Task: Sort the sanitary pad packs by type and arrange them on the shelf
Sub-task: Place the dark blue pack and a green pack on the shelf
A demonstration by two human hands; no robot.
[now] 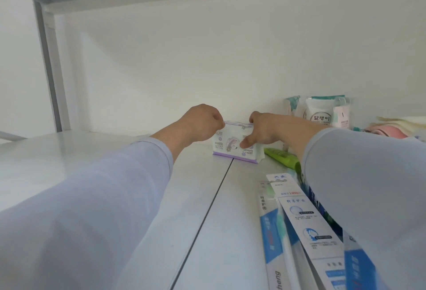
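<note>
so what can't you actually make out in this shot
- Head view: the purple pad pack has small blurred print; its type is unreadable, and the right hand covers its right end.
- The left hand has hidden fingertips at the pack's top corner.
- The toothbrush boxes are cut off by the bottom edge and the right sleeve.

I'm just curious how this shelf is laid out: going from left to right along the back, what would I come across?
Left hand → purple-and-white pad pack, held upright between both hands → right hand → white tube with Korean lettering → pink and cream packs at the far right.
</note>
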